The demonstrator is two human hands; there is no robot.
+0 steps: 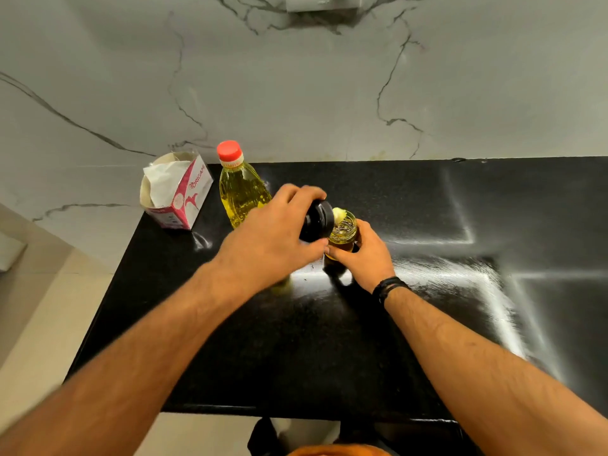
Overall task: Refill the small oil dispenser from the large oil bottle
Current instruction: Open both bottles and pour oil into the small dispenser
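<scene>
A pink-and-white tissue box (176, 192) stands at the black countertop's (329, 340) back left corner, against the marble wall (296, 93).

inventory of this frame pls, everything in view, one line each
large oil bottle: 1, clear with yellow oil and a red cap still on, upright at the back of the counter, beside the tissue box
small oil dispenser: 1, glass, mouth open, some oil inside, standing mid-counter
dispenser top: 1, black, off the dispenser, tilted next to its mouth
tissue box: 1, white and pink, open, back left corner of the counter
counter: 1, glossy black
wall: 1, white with grey veins, behind the counter
wristband: 1, black, on the right wrist
left hand: 1, holding the dispenser top
right hand: 1, gripping the small oil dispenser
</scene>
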